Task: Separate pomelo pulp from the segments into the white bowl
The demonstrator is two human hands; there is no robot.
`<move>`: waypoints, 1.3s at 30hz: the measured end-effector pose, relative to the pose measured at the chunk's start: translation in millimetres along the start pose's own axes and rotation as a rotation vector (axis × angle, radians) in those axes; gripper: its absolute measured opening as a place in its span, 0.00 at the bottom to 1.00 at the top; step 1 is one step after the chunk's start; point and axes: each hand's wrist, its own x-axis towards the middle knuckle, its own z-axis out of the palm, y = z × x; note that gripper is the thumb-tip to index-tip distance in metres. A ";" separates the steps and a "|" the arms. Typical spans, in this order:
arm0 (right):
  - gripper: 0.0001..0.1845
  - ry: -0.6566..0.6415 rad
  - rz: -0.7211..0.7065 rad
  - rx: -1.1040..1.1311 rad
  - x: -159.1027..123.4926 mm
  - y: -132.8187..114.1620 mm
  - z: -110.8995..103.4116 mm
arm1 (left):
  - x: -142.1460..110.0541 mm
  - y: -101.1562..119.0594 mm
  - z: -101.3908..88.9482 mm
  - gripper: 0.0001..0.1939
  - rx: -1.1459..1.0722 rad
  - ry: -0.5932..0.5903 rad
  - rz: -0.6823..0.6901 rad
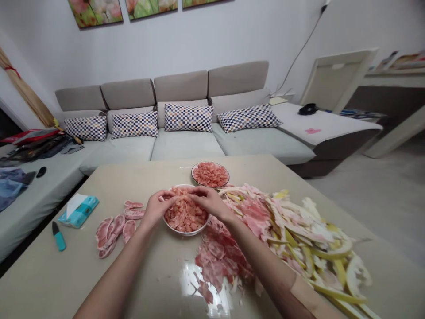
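My left hand (157,208) and my right hand (210,203) meet above a white bowl (195,231) heaped with pink pomelo flesh (185,215), their fingers pinching a pink pomelo segment (181,192) at the far rim. Behind the bowl stands a smaller white-rimmed plate (210,174) of the same flesh. Peeled pink membranes (111,231) lie to the left of my left forearm. Torn membrane scraps (217,259) lie between my forearms. A large heap of yellow-white pomelo rind (299,239) spreads to the right of my right arm.
The beige glossy table (66,277) holds a blue tissue pack (78,211) and a teal-handled small item (59,236) at its left. A long grey sofa (186,146) with checked cushions runs behind it, with clothes and bags at its left end.
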 end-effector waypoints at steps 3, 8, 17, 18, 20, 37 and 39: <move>0.08 0.015 -0.028 -0.136 13.8 1.1 2.2 | 23.5 1.4 6.0 0.09 0.041 0.006 0.009; 0.11 0.013 -0.109 -0.346 18.5 7.5 0.9 | 43.9 -0.4 1.6 0.13 -0.012 -0.009 -0.082; 0.08 -0.152 -0.167 -0.575 37.6 16.6 33.3 | -2.3 -9.6 -34.8 0.04 -0.512 0.092 -0.239; 0.09 -0.174 -0.171 -0.578 41.8 15.7 38.2 | -10.8 -9.9 -37.0 0.04 -0.566 0.097 -0.248; 0.11 -0.210 -0.175 -0.578 49.1 14.1 42.3 | -28.9 -9.9 -38.8 0.06 -0.654 0.111 -0.263; 0.12 -0.067 -0.144 -0.156 -68.5 -37.5 30.7 | -91.1 -14.4 -14.8 0.09 -0.899 -0.051 -0.235; 0.11 0.006 -0.129 -0.059 -81.2 -39.0 44.6 | -91.8 -16.8 -13.1 0.10 -0.898 -0.066 -0.247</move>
